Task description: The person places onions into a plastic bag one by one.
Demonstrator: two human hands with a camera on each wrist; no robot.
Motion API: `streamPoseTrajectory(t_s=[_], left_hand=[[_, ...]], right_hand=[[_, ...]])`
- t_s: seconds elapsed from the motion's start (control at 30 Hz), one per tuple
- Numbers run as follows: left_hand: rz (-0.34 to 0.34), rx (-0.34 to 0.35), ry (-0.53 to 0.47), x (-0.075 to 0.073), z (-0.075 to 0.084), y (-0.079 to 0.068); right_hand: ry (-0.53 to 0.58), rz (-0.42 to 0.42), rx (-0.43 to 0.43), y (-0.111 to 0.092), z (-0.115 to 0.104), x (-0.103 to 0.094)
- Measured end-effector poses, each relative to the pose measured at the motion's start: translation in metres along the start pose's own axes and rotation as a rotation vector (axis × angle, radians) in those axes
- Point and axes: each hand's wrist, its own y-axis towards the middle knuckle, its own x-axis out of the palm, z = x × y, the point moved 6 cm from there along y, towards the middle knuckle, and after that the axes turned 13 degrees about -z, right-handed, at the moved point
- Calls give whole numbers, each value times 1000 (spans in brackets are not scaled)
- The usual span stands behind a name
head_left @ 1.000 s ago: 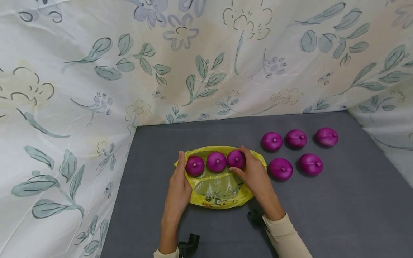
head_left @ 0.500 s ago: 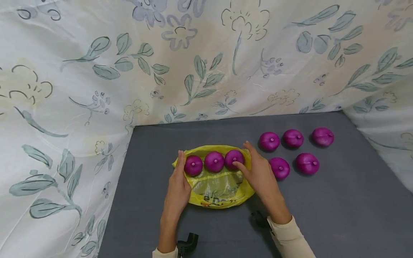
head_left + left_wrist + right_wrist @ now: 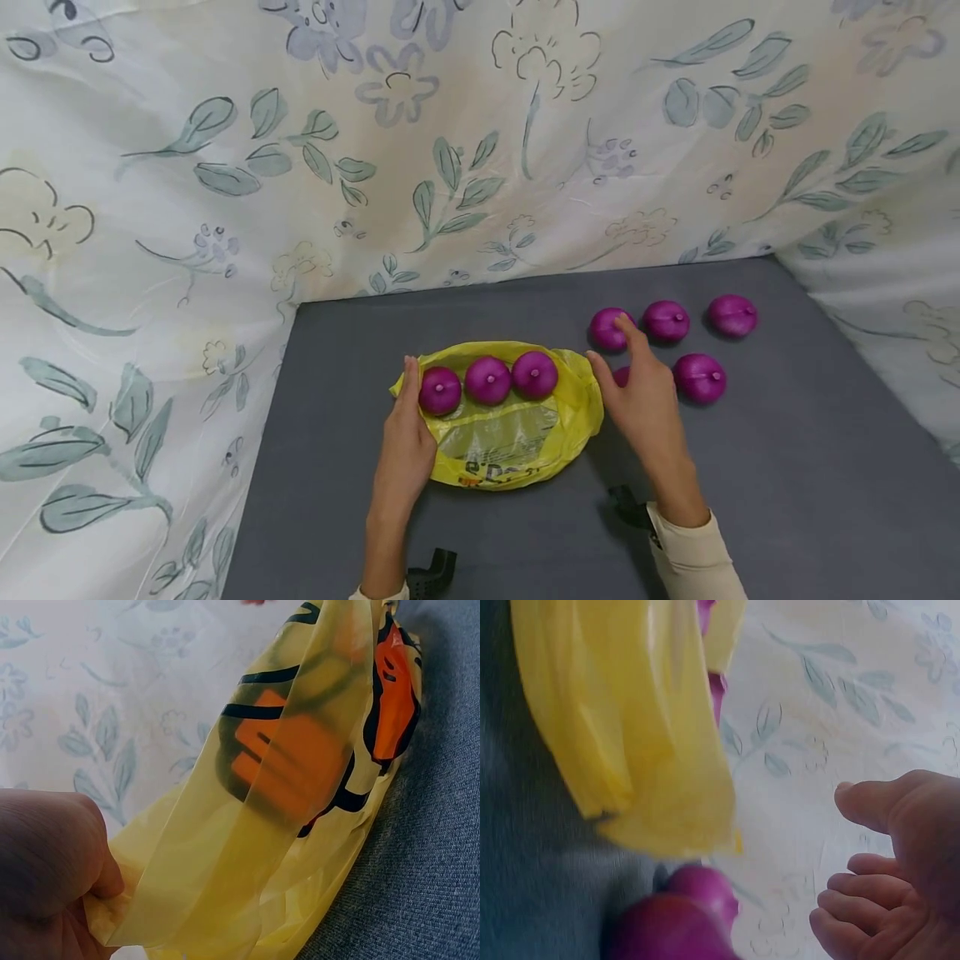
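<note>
A yellow printed plastic bag [image 3: 577,404] lies on the grey tabletop, its mouth spread. Three round purple balls, each with a small pale nub, sit in a row in its opening; the middle ball [image 3: 488,381] is one. My left hand [image 3: 408,454] holds the bag's left edge; in the left wrist view its thumb and fingers pinch the yellow film [image 3: 202,885]. My right hand [image 3: 647,404], fingers extended and holding nothing, hovers right of the bag over the loose balls. It partly hides a near ball [image 3: 621,377] and overlaps a far ball [image 3: 606,329].
More loose purple balls, including one at the far right [image 3: 732,316] and one nearer [image 3: 700,378], lie right of the bag. A floral cloth [image 3: 465,167] hangs behind and along both sides of the grey tabletop [image 3: 787,483].
My right hand has let go of the bag's rightmost ball and moved right, toward the loose balls. My left hand keeps its hold on the bag. The head view has shifted slightly.
</note>
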Motion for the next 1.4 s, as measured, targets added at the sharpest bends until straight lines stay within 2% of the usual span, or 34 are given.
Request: streamPoseTrajectory(t_s=[0.2,0.37,0.5,0.7,0.9,1.17,1.3,1.4], left_hand=[[14,1,10,-3,0,-1],[33,20,19,-4,0,-3],[51,47,28,-4,1,-5],[58,44,25,-6,-1,-7],[45,23,11,-5,-3,-7],[32,24,15,-4,-2,-5],[34,19,19,-4,-2,-3],[26,14,19,-3,-2,-2]], right_hand=[[40,66,85,0,20,-25],[85,176,145,3,46,-60],[86,222,210,8,70,-89],[100,247,272,18,99,-130],[165,222,317,28,117,-162],[211,208,308,39,140,-177],[311,195,232,45,150,-179],[399,186,135,50,156,-180]])
